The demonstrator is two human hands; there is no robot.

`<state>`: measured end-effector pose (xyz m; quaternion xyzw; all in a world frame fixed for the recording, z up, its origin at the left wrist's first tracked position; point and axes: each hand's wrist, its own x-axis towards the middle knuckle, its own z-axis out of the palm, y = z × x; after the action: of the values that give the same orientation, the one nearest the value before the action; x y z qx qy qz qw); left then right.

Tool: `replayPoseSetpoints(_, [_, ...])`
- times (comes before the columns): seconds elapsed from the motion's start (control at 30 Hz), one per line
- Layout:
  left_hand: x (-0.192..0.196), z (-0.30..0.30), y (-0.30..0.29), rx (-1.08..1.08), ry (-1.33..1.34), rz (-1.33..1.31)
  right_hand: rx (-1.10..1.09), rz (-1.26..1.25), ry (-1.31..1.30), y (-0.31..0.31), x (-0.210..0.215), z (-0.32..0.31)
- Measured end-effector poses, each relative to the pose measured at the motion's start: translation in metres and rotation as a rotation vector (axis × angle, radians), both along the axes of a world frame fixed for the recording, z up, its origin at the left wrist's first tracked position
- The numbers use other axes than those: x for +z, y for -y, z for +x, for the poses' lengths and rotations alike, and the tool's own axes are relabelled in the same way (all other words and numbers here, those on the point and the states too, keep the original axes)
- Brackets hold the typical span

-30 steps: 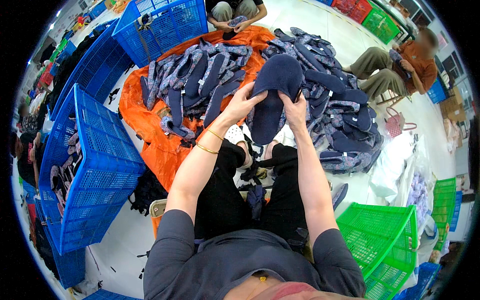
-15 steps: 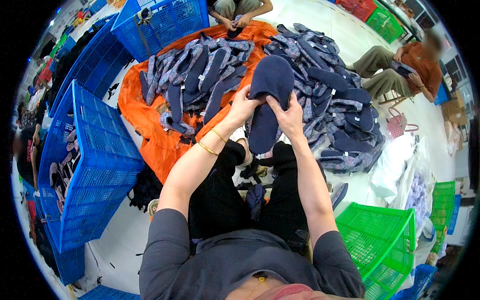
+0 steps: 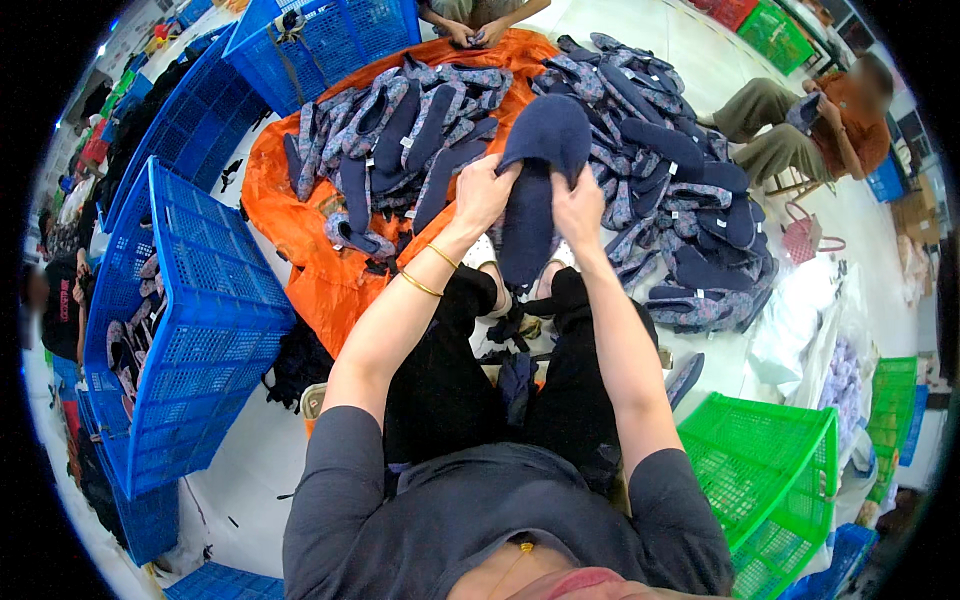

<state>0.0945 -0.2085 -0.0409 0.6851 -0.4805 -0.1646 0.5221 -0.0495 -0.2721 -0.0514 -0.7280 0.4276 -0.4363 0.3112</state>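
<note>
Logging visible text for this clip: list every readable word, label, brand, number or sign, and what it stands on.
No text can be read.
White tags on the piled slippers: too small.
Red print on a dark shirt at far left: too small and blurred.
Navy slipper in the left hand and right hand: no lettering shows.

Dark grey short-sleeved top [image 3: 480,505], black trousers [image 3: 440,395]. Two thin gold-coloured bangles [image 3: 420,285] on left forearm [image 3: 390,325]. Fine gold-coloured necklace [image 3: 512,572], small yellow pendant [image 3: 527,547]. White shoes [image 3: 483,249]. Left hand [image 3: 483,195], right hand [image 3: 578,210] bare.
</note>
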Motion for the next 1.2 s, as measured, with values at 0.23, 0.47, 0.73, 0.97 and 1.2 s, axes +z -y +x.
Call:
replayPoseSetpoints(0.23, [0.027,-0.019,-0.008,-0.645,-0.848,0.204,0.049,0.808,0.858,0.041,0.020,-0.027])
replayPoseSetpoints(0.47, [0.038,-0.053,-0.015,-0.645,-0.746,-0.012,0.180,0.972,1.163,0.061,-0.023,-0.021])
replayPoseSetpoints(0.73, [0.058,-0.026,-0.030,-0.640,-1.018,-0.175,0.261,0.976,1.174,0.064,0.013,-0.039])
replayPoseSetpoints(0.97, [0.055,-0.020,-0.039,-0.693,-1.071,-0.244,0.208,1.013,1.149,0.066,0.014,-0.043])
replayPoseSetpoints(1.2, [0.071,-0.023,-0.038,-0.733,-1.130,-0.295,0.511,0.907,1.366,0.079,-0.024,-0.053])
